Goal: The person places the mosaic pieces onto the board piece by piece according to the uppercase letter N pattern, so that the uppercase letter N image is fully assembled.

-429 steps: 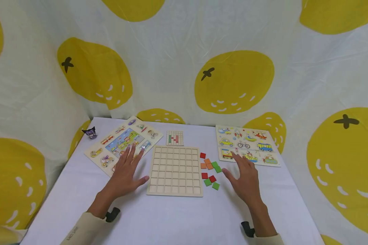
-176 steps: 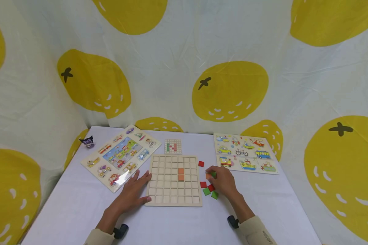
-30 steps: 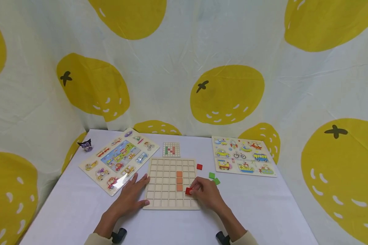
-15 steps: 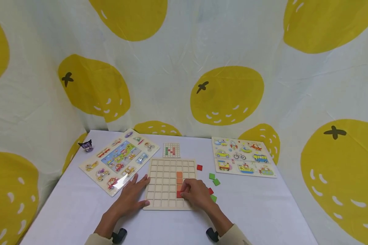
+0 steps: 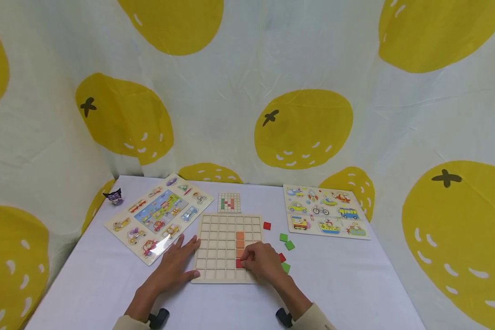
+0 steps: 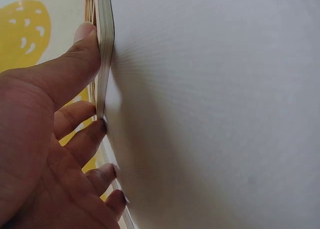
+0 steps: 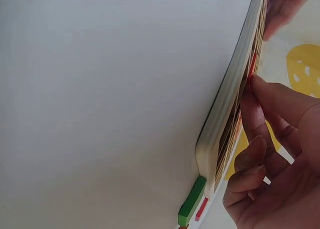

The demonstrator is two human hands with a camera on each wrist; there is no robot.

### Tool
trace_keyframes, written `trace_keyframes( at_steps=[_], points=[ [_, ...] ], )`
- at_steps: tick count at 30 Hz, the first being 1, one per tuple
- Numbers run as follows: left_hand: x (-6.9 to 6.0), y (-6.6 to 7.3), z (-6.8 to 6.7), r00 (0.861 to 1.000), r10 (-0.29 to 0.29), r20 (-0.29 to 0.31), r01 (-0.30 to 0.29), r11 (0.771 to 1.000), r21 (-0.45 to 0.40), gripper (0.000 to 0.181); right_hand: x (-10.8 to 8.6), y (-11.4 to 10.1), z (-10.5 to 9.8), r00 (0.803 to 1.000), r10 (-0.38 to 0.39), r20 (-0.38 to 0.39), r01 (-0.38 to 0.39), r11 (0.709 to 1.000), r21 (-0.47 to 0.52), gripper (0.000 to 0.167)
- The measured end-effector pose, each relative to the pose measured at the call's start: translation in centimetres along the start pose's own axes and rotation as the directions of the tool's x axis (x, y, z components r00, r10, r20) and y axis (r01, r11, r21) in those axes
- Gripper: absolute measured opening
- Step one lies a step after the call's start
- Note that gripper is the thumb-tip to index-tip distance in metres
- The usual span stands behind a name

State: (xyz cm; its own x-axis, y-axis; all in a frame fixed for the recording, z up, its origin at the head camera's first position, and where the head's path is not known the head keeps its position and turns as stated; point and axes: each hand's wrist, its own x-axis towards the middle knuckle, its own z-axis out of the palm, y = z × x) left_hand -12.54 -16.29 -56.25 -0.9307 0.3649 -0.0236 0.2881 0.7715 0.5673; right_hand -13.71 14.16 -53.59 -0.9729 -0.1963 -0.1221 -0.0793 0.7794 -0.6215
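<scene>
A wooden grid board [image 5: 211,252] lies mid-table. My left hand [image 5: 174,263] rests along its left edge, fingers spread and thumb near the front corner; in the left wrist view the thumb [image 6: 80,54] touches the board's rim. Over the grid's lower right, my right hand [image 5: 264,262] pinches a red tile [image 5: 239,264] between thumb and forefinger, at the cell just below a column of three orange tiles [image 5: 240,244]. The right wrist view shows the red tile [image 7: 252,69] low at the grid; whether it is fully seated I cannot tell.
Right of the board lie red tiles [image 5: 267,226] and green tiles [image 5: 283,237], partly behind my right hand. A small pattern card [image 5: 229,202] lies behind the board. Picture puzzles stand left [image 5: 158,217] and right [image 5: 326,211]. A dark figurine [image 5: 114,197] sits far left.
Three orange tiles went from the table into the grid. Over the last second, my right hand carried the red tile left to the cell below them. My left hand stayed at the board's edge.
</scene>
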Motion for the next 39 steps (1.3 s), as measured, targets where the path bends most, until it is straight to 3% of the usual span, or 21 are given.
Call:
trace_keyframes(
  at_steps=[5, 10, 15, 21, 29, 39],
  points=[
    [-0.1, 0.0, 0.0, 1.000, 0.011, -0.004, -0.011, 1.000, -0.007, 0.089, -0.1, 0.7, -0.5, 0.999, -0.018, 0.038, 0.016, 0.998, 0.054, 0.008],
    [-0.1, 0.0, 0.0, 1.000, 0.014, -0.002, -0.014, 1.000, -0.008, 0.089, -0.1, 1.8, -1.3, 0.997, -0.030, 0.068, 0.019, 0.988, 0.152, 0.013],
    [-0.1, -0.1, 0.2, 1.000, -0.005, 0.002, 0.005, 1.000, 0.005, 0.090, 0.3, 2.8, -2.9, 0.999, -0.033, -0.018, 0.036, 0.984, 0.176, 0.015],
    [0.0, -0.1, 0.2, 1.000, -0.006, 0.005, 0.006, 1.000, -0.003, 0.090, 1.3, 3.8, -5.2, 0.993, 0.050, -0.110, -0.028, 0.981, 0.193, 0.023],
    [0.1, 0.0, 0.2, 1.000, 0.000, -0.001, 0.000, 1.000, 0.002, 0.090, 3.7, 5.9, -6.6, 0.974, 0.104, -0.201, -0.073, 0.985, 0.153, 0.031],
    [0.0, 0.0, 0.2, 1.000, -0.007, -0.001, 0.007, 1.000, 0.004, 0.090, 5.9, 6.5, -6.0, 0.962, 0.167, -0.216, -0.163, 0.986, 0.034, 0.040]
  ],
)
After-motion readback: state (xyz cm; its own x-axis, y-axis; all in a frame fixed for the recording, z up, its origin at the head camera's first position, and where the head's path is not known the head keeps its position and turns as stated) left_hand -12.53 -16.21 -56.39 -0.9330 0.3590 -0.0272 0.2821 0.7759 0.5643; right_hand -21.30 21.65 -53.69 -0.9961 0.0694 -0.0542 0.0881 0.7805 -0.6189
